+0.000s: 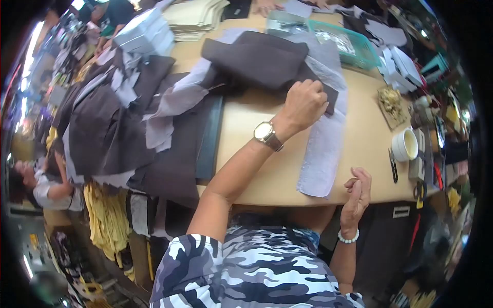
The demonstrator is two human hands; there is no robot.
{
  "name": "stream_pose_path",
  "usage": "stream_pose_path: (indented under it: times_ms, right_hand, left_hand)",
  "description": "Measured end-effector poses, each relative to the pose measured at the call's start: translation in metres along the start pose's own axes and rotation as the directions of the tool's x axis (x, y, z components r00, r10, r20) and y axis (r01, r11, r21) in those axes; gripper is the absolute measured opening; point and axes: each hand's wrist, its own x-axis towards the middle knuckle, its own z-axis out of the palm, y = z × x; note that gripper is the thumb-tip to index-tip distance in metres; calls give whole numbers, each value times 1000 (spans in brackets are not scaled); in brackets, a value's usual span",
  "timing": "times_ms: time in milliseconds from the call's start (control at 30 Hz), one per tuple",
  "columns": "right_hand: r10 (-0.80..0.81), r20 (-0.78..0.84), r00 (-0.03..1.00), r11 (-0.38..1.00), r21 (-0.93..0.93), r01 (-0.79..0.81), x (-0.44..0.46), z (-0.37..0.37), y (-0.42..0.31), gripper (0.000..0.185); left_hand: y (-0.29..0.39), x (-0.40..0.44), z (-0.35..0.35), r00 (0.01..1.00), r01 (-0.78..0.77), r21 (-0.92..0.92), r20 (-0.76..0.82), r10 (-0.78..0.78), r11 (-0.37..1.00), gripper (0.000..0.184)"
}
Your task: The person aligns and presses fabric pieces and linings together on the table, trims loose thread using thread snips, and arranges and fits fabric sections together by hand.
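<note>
My left hand [306, 105], with a watch on its wrist, reaches across the table with its fingers closed on the edge of a dark brown fabric piece [257, 56]. The fabric is bunched and folded over itself, partly lifted. Beneath it, a strip of pale lavender-white fabric [321, 164] runs down to the table's front edge. My right hand [358, 195], wearing a white bead bracelet, hovers by that edge, fingers loosely extended and holding nothing visible. My left fingertips are partly hidden behind the knuckles.
Dark and pale fabric pieces [108, 128] are heaped at the left. A teal basket [354, 61], a white cup [404, 144], a thin pointed tool [393, 165] and yellow-handled scissors [420, 194] lie to the right. Stacked cream sheets [192, 18] sit at the back. Other people are nearby.
</note>
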Motion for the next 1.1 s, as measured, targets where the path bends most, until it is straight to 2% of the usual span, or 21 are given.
stream_pose_path:
  times_ms: [33,67,100,167,200,233,300,400,500,533,633,667,700,767,800,833,867,900,933,967,1100]
  right_hand:
    - [4,-46,999,1000,4,-4,5,1,9,30]
    - [-10,-15,1000,997,-76,9,9,-2,17,31]
    - [3,-26,1000,999,-52,-4,11,1,22,31]
    - [45,-67,997,998,-33,-47,14,8,38,31]
    - [34,-66,997,999,18,-33,12,7,45,32]
    - [32,-63,998,999,28,-30,12,4,43,32]
    - [30,-63,998,999,44,-28,11,4,37,32]
    - [-6,-99,995,1000,29,8,10,13,42,34]
    - [-23,-122,992,999,39,28,10,11,38,36]
    - [-34,-128,991,999,14,36,9,12,39,37]
    - [-34,-150,988,999,-13,32,9,15,40,38]
    - [-21,-157,987,1000,-17,18,8,15,41,38]
    - [-26,-153,988,1000,-18,24,9,16,40,39]
    - [-29,-148,988,999,-21,27,9,15,37,39]
    - [-19,-137,990,1000,-25,16,8,14,36,39]
    - [-10,-128,992,1000,-29,6,8,13,35,40]
    - [-1,-120,993,999,-35,-3,8,13,35,40]
    - [1,-127,992,1000,-28,-4,8,14,36,40]
    - [2,-134,991,1000,-22,-5,7,15,36,40]
    - [5,-138,990,1000,-15,-7,7,15,37,40]
    - [-16,-174,985,1000,4,17,6,18,40,41]
  left_hand:
    - [-2,-7,-7,1000,21,17,2,-21,1000,9]
    - [-8,-16,-13,998,58,19,-3,-58,998,15]
    - [-11,-25,-24,969,245,-11,45,-245,969,15]
    - [-21,-44,-38,807,584,-80,172,-565,808,20]
    - [-23,-52,-40,597,791,-355,276,-753,498,28]
    - [-27,-59,-39,363,841,-535,454,-814,77,38]
    - [-25,-71,-30,227,583,-791,377,-898,-184,52]
    - [-45,-53,-19,264,382,-868,430,-863,-316,47]
    - [-85,-19,14,248,254,-839,538,-806,-482,40]
    - [-90,-6,20,312,65,-803,581,-752,-593,29]
    - [-95,21,14,289,160,-883,470,-834,-442,23]
    - [-101,31,5,321,255,-902,418,-850,-347,22]
    - [-89,46,-23,411,272,-907,412,-813,-322,20]
    - [-84,78,-63,527,302,-941,296,-796,-150,23]
    - [-75,99,-87,618,213,-963,264,-740,-165,19]
    - [-59,119,-114,634,224,-967,240,-735,-123,16]
    - [-43,133,-139,661,243,-969,198,-724,-42,13]
    - [-39,137,-153,754,171,-976,41,-656,136,10]
    - [-63,160,-163,750,216,-976,165,-640,1,5]
    - [-92,188,-171,739,262,-956,287,-609,-133,9]
    - [-142,232,-200,801,329,-944,282,-528,-6,6]
